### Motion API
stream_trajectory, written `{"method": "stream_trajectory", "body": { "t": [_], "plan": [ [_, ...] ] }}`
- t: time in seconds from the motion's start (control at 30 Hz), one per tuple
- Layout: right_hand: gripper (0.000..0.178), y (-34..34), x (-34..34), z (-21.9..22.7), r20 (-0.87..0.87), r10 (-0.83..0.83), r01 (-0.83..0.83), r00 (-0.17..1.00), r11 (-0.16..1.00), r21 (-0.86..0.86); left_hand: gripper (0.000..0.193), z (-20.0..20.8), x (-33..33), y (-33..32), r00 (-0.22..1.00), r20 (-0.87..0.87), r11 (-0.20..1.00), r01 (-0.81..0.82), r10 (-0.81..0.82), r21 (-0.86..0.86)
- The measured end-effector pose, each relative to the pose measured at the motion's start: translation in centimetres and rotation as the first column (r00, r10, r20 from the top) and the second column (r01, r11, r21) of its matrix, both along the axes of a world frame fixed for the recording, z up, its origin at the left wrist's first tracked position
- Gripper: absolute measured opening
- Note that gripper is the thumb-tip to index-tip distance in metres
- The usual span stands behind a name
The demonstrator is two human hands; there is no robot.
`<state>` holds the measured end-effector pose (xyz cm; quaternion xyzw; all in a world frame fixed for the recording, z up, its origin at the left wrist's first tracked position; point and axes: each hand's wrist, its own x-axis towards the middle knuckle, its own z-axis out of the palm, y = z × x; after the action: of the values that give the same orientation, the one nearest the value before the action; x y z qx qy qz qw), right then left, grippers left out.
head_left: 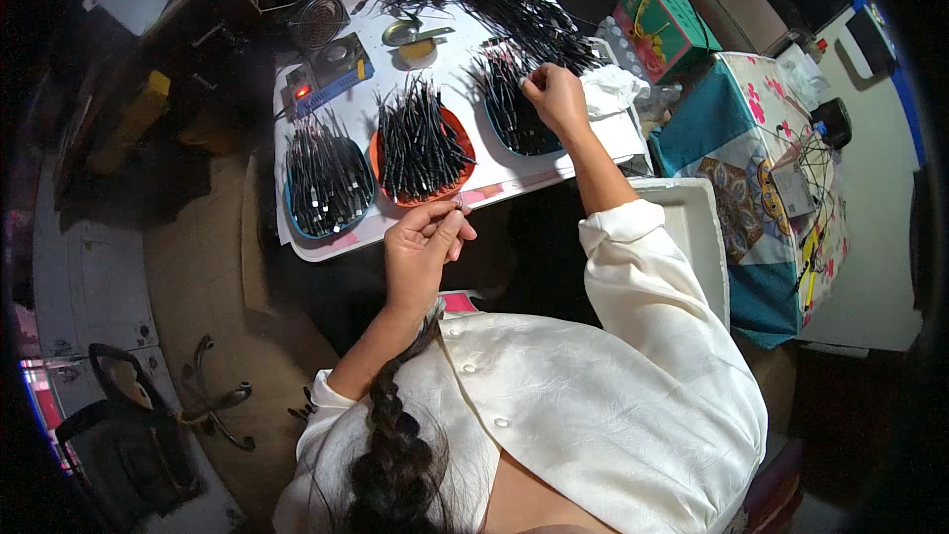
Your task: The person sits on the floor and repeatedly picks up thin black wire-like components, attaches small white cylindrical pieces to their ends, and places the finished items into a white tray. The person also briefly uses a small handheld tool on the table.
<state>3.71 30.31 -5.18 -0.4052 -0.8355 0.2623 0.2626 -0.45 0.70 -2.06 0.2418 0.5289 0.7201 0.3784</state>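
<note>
My left hand (419, 245) is closed in front of the table's near edge, thumb and fingertips pinching a small metal piece (460, 206). My right hand (560, 101) reaches forward over the right blue basket (494, 123), which is full of short black cables (509, 89). Its fingers are bent together among the cable ends, and whatever they grip is hidden. Between my hands and to the left, an orange basket (469, 176) holds more upright black cables (420, 143). Another blue basket (293, 213), at the far left, is packed with black cables showing light-coloured ends.
A soldering unit (331, 69) with a red light stands at the back left, near a small tin (417, 52). Long black cables (474, 0) lie heaped behind. White cloth (611, 91), a green box (657, 25) and a white foam box (717, 237) are on the right.
</note>
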Motion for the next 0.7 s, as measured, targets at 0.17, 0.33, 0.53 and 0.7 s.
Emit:
{"method": "stream_trajectory", "body": {
  "t": [0.17,0.33,0.53,0.7],
  "plan": [
    [0.021,-1.4,0.3,1.4,-0.164,-0.060,0.064,0.985,0.998,0.017,0.017,0.1,-0.4,0.0,0.997,0.013,0.997,-0.070,0.070,0.014],
    [0.013,-8.1,3.1,5.9,-0.532,0.133,-0.059,0.836,0.986,0.155,0.015,2.2,-0.1,1.2,0.970,0.191,0.964,-0.185,0.149,0.189],
    [0.009,-19.3,6.5,7.7,-0.660,0.181,-0.411,0.729,0.887,-0.210,0.016,4.7,1.7,1.9,0.969,0.181,0.915,-0.222,0.168,0.338],
    [0.011,-21.8,7.6,7.6,-0.611,0.223,-0.380,0.760,0.915,-0.139,0.016,5.5,3.1,0.4,0.981,0.138,0.923,-0.176,0.136,0.343]
  ]
}}
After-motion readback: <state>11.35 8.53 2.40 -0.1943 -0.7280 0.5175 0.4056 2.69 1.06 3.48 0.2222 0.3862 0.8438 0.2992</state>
